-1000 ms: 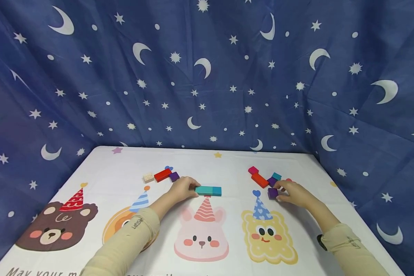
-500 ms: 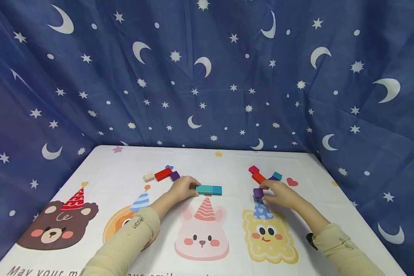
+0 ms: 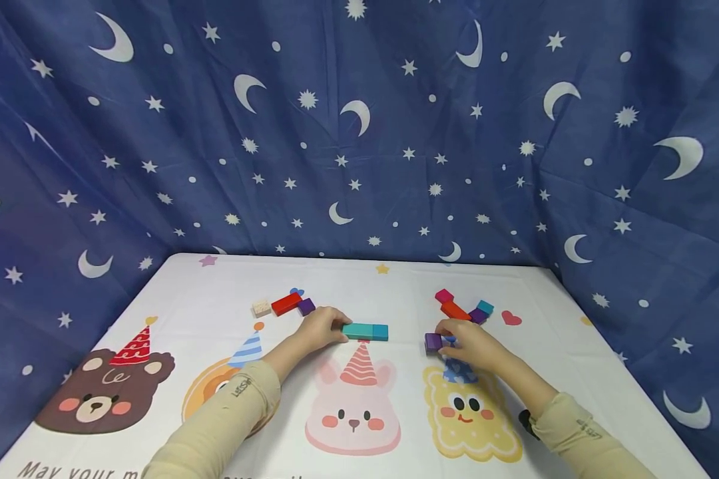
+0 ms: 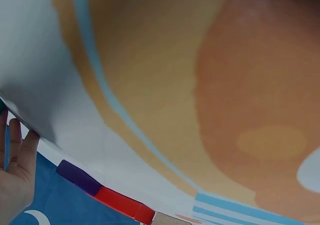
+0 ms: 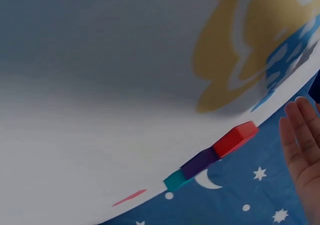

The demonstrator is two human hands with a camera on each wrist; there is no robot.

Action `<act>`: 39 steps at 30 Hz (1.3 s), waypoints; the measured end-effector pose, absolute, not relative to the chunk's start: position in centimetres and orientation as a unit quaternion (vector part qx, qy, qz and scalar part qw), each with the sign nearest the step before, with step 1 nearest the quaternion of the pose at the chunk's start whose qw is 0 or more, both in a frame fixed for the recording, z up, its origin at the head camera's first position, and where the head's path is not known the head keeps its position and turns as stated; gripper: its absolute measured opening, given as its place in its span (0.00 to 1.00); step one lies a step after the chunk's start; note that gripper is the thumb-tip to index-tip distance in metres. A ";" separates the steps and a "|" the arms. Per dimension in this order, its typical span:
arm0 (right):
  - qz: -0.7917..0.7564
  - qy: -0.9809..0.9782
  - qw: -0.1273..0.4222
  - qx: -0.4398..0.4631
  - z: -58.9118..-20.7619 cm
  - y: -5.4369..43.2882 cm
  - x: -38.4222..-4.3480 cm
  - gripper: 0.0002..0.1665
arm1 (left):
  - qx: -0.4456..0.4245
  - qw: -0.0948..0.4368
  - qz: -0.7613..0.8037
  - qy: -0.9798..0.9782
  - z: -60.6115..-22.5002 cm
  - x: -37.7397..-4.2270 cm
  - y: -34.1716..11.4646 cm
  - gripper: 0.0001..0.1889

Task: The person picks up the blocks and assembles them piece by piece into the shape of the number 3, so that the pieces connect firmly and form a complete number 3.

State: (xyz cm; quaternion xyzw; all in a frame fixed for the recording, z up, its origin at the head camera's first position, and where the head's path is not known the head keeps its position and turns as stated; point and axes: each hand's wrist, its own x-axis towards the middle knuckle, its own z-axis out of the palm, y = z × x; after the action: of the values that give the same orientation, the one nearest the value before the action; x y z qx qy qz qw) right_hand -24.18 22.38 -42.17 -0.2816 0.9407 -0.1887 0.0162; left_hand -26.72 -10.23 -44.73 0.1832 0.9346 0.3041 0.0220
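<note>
In the head view, my right hand (image 3: 470,342) pinches a purple block (image 3: 433,343) between thumb and fingers, over the hat of the yellow biscuit print. My left hand (image 3: 323,329) holds the left end of a long teal block (image 3: 357,331) near the middle of the table. A shorter blue block (image 3: 380,332) lies end to end with the teal one, in line with it. Only part of the left hand (image 4: 17,170) shows at the edge of the left wrist view. In the right wrist view a dark sliver of the purple block (image 5: 315,89) appears above the fingers.
Behind my left hand lie a cream block (image 3: 261,308), a red block (image 3: 286,304) and a purple block (image 3: 306,307). Behind my right hand are pink (image 3: 444,296), orange-red (image 3: 455,311), purple (image 3: 478,316) and blue (image 3: 485,307) blocks. A starry curtain (image 3: 359,166) stands behind the printed tablecloth.
My right hand has carried the purple block leftward, away from the right-hand group and nearer the teal and blue row. The left hand keeps its place at the teal block.
</note>
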 end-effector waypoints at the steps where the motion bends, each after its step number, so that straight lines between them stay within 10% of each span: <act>1: -0.189 0.942 0.018 -0.278 -42.2 22.2 -24.1 0.17 | 0.180 0.025 0.306 0.934 -44.7 -26.7 -10.2 0.17; 39: -0.161 0.955 0.016 -0.247 -43.0 14.6 -22.8 0.18 | 0.189 0.021 0.296 0.936 -44.6 -26.7 -10.2 0.16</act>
State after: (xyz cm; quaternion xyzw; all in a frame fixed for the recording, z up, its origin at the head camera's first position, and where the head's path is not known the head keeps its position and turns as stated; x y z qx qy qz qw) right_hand -22.84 14.58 -42.98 -0.2468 0.9554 -0.1614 0.0163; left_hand -26.72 -10.17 -44.57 0.1892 0.9360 0.2960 0.0215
